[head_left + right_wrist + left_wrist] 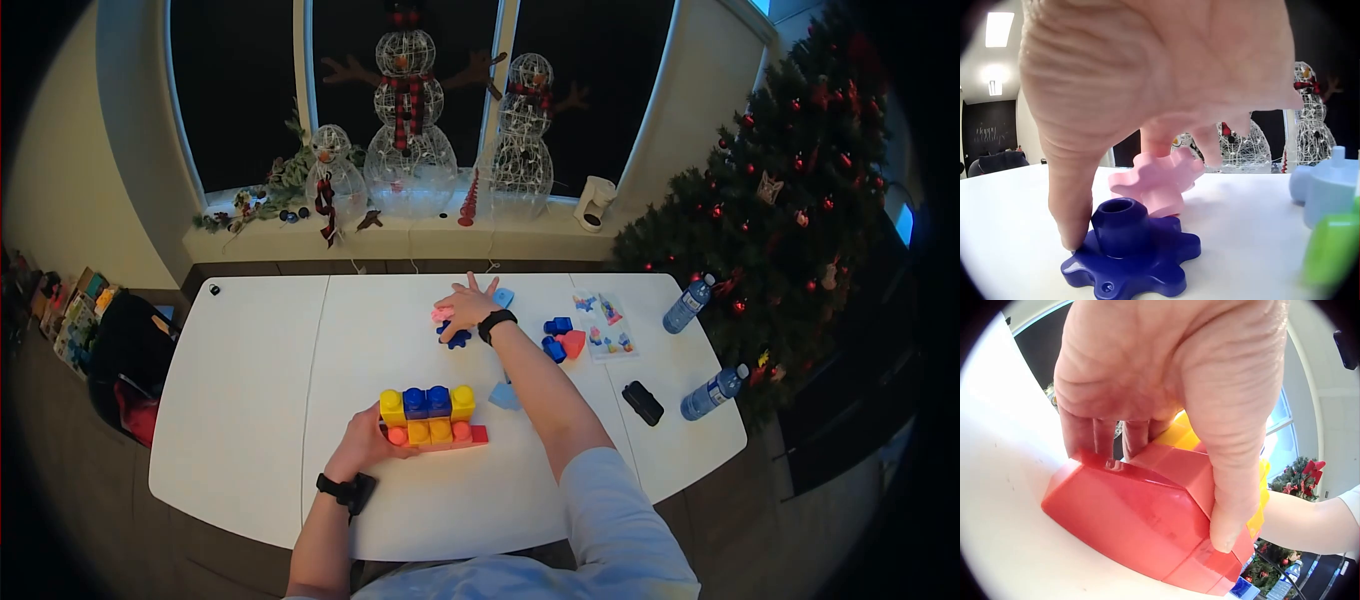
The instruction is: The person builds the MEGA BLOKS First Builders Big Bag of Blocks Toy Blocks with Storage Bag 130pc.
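Note:
My left hand [362, 442] holds the left end of a block assembly [440, 432]. Yellow and blue studded toy blocks top it, over a red base. In the left wrist view, the thumb presses the near side of the red block [1135, 519] and the fingers lie along the far side. Farther back, my right hand [468, 303] reaches over two toy gears with spread fingers. Its thumb touches a dark blue gear [1135, 265] with a hollow hub. Just behind, a pink gear [1161, 181] sits below the other fingertips.
Light blue pieces [505, 396] lie near the right forearm. Dark blue blocks [557, 325] and a red piece [573, 344] sit beside a picture sheet [607, 340]. A black case [642, 403] and two water bottles [714, 392] stand at right. A green piece [1335, 250] shows close by.

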Tool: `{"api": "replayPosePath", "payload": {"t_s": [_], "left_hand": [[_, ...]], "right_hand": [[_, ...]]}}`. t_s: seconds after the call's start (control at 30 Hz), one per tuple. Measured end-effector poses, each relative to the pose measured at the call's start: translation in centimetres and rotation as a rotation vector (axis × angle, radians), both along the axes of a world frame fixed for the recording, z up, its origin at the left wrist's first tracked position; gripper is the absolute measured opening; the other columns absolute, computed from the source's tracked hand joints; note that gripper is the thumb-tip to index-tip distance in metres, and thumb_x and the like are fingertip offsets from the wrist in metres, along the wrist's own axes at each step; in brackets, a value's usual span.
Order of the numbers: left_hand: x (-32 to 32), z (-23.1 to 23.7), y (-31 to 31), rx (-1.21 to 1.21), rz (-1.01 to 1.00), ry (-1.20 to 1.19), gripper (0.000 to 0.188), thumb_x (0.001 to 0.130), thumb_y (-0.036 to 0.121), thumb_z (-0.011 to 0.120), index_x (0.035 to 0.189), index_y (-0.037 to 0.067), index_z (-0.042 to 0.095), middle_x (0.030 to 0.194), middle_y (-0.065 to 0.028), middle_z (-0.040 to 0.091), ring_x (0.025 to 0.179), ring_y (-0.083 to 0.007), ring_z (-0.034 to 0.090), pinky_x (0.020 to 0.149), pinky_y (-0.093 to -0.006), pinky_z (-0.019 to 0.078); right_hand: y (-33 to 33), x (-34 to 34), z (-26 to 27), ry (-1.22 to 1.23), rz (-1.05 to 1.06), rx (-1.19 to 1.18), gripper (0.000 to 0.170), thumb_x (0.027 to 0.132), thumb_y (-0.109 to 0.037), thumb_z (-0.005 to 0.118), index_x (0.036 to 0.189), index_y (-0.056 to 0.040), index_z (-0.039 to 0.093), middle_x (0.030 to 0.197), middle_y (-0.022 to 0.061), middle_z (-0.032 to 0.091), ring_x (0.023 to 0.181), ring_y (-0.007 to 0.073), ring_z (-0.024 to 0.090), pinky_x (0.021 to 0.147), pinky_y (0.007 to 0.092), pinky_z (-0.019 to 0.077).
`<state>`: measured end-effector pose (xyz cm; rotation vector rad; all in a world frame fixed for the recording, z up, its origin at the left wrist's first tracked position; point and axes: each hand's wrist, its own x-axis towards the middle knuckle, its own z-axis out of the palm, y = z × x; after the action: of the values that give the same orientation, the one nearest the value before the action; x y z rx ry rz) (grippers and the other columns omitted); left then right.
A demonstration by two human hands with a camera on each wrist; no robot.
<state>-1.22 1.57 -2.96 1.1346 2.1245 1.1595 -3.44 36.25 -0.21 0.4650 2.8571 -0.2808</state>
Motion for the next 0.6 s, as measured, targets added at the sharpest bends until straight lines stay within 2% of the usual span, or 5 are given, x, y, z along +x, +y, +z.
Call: {"api": "replayPosePath", "payload": {"t_s": [0.1, 0.23, 0.27, 0.47, 0.6], "left_hand": [[0.4, 0.9, 0.1, 0.037, 0.001, -0.019, 0.074, 0.059, 0.022, 0.096, 0.123, 0.007, 0.061, 0.109, -0.0122, 0.074, 0.098, -0.0297, 0.072, 0.09, -0.0377, 0.0575], [0.3, 0.9, 0.1, 0.03, 0.007, -0.019, 0.073, 0.06, 0.022, 0.096, 0.123, 0.007, 0.062, 0.109, -0.0125, 0.074, 0.098, -0.0297, 0.072, 0.09, -0.038, 0.0577], [0.3, 0.8, 0.1, 0.018, 0.011, -0.004, 0.073, 0.06, 0.022, 0.096, 0.123, 0.006, 0.062, 0.108, -0.0129, 0.074, 0.098, -0.0297, 0.072, 0.09, -0.038, 0.0576], [0.2, 0.4, 0.1, 0.033, 0.015, 0.009, 0.072, 0.061, 0.021, 0.096, 0.123, 0.005, 0.062, 0.107, -0.0139, 0.074, 0.098, -0.0296, 0.072, 0.091, -0.038, 0.0573], [0.1, 0.3, 0.0, 0.052, 0.01, -0.02, 0.074, 0.06, 0.02, 0.096, 0.123, 0.004, 0.062, 0.108, -0.0134, 0.074, 0.1, -0.0276, 0.072, 0.093, -0.0376, 0.0567]], "right_hand": [[1.2, 1.2, 0.0, -0.01, -0.095, -0.087, 0.092, 0.054, -0.054, 0.09, 0.14, -0.0382, 0.061, 0.159, 0.0072, 0.043, 0.156, 0.0435, 0.01, 0.105, 0.0878, -0.0054], [2.7, 2.8, -0.8, -0.004, -0.117, -0.18, 0.09, 0.057, -0.048, 0.09, 0.141, -0.0357, 0.061, 0.151, 0.0062, 0.053, 0.15, 0.0361, 0.029, 0.107, 0.0851, 0.0172], [3.6, 2.6, -2.4, 0.028, -0.077, -0.226, 0.091, 0.056, -0.046, 0.092, 0.141, -0.0353, 0.061, 0.151, 0.0058, 0.053, 0.149, 0.0357, 0.032, 0.109, 0.0786, 0.0265], [3.0, 7.6, -1.3, -0.007, -0.011, -0.301, 0.089, 0.058, -0.036, 0.093, 0.141, -0.0257, 0.063, 0.142, 0.0124, 0.06, 0.145, 0.04, 0.036, 0.118, 0.0521, 0.034], [2.1, 11.3, -0.8, 0.027, 0.09, -0.232, 0.089, 0.061, -0.035, 0.093, 0.142, -0.0177, 0.061, 0.126, 0.0157, 0.062, 0.127, 0.0382, 0.049, 0.109, 0.044, 0.0426]]}}
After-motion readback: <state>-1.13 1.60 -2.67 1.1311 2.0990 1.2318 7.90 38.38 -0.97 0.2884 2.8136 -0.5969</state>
